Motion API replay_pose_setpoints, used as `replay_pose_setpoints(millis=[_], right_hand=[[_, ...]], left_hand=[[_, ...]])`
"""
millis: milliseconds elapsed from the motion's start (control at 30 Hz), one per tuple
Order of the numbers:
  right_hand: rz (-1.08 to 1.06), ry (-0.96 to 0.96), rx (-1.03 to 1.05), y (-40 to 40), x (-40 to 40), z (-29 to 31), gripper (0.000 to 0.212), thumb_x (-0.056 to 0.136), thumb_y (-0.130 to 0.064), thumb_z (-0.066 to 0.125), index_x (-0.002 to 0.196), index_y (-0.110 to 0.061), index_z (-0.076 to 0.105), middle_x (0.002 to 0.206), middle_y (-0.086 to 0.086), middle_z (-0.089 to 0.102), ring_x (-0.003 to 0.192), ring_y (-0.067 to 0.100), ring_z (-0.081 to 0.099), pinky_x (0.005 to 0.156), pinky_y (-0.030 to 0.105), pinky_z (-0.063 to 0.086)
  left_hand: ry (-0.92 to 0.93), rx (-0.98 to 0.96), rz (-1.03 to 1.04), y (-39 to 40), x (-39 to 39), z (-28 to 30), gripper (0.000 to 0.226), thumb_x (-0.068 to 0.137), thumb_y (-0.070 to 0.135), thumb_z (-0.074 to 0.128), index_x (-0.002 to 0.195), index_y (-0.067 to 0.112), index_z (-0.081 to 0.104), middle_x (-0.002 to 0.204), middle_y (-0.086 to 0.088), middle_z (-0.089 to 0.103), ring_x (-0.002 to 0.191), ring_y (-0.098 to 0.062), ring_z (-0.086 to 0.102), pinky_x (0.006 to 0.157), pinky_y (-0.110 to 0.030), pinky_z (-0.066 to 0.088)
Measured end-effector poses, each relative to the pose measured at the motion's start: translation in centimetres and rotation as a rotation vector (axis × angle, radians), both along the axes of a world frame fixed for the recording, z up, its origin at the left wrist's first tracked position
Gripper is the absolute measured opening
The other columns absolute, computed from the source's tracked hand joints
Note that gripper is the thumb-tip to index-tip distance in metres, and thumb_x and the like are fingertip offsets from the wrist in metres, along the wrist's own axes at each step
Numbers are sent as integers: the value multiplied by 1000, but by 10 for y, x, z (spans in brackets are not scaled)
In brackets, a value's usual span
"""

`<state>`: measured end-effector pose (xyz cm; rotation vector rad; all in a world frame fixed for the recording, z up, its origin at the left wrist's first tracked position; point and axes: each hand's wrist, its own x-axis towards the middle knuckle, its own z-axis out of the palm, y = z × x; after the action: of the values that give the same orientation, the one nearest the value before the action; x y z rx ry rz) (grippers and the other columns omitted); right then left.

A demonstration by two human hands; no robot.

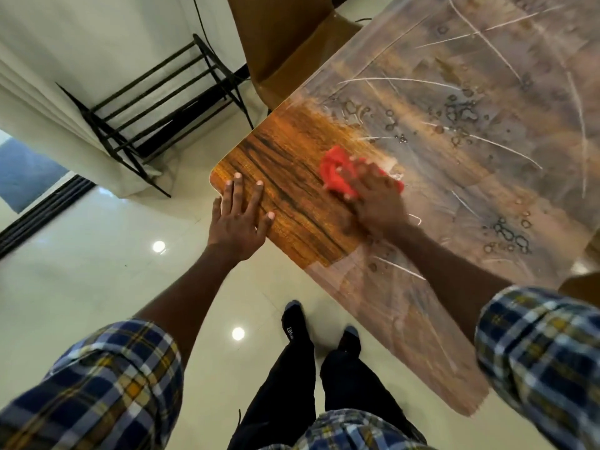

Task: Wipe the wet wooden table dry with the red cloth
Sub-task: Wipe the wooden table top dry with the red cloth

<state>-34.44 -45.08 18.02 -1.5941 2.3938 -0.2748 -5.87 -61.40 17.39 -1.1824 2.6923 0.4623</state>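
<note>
**Entry: table-drying, near corner in hand**

Item 1, red cloth (pixel 344 172): bunched on the wooden table (pixel 292 177), a little in from the near corner, at the line where the dry-looking matte wood meets the wet sheen. My right hand (pixel 378 199) lies on top of it, fingers curled over the bunch and pressing it down; I judge the hold is kept low and firm so the cloth drags water rather than skating over it. The hand is blurred, so finer finger placement I cannot tell.

Item 2, left hand (pixel 238 219): flat on the dry corner, fingers spread and straight, holding nothing. I read it as a brace for my lean over the top.

Item 3, water: beads (pixel 461 113) and streaks cover most of the surface beyond and to the right of the cloth; much remains to wipe.

Item 4, surroundings: brown chair (pixel 279 43) tucked at the far edge; black rack (pixel 156 102) against the curtain, well apart. Nothing lies on the tabletop in the cloth's way.
</note>
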Motion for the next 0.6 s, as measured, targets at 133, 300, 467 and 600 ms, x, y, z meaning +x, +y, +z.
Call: replay_pose_setpoints(millis=[133, 300, 467, 600], right_hand=[[-395, -45, 27, 8, -40, 5, 61, 113, -54, 25, 169, -43, 4, 180, 2, 1, 165, 33, 2, 129, 66, 9], [-116, -1, 71, 22, 87, -6, 76, 107, -58, 41, 169, -43, -1, 179, -1, -6, 165, 33, 1, 129, 64, 13], [182, -28, -95, 56, 159, -12, 59, 109, -49, 45, 166, -44, 29, 177, -8, 22, 163, 26, 22, 121, 55, 27], [449, 13, -55, 69, 86, -17, 60, 109, -53, 37, 166, -45, 24, 177, -8, 16, 163, 25, 19, 123, 50, 19]], left_hand=[[-39, 2, 1, 1, -3, 1, 77, 102, 70, 16, 164, 35, -11, 173, -12, -17, 161, -36, -9, 128, -59, 5], [-71, 12, -2, -1, -5, 6, 77, 102, 70, 16, 164, 35, -12, 173, -12, -18, 160, -36, -10, 128, -59, 4], [-98, 6, 16, 7, -10, 11, 75, 104, 64, 20, 165, 31, -8, 173, -15, -14, 160, -37, -9, 127, -58, 5], [38, 7, 34, 32, -27, 19, 64, 110, 45, 28, 167, 19, 11, 175, -11, 4, 161, -33, 3, 129, -56, 8]])
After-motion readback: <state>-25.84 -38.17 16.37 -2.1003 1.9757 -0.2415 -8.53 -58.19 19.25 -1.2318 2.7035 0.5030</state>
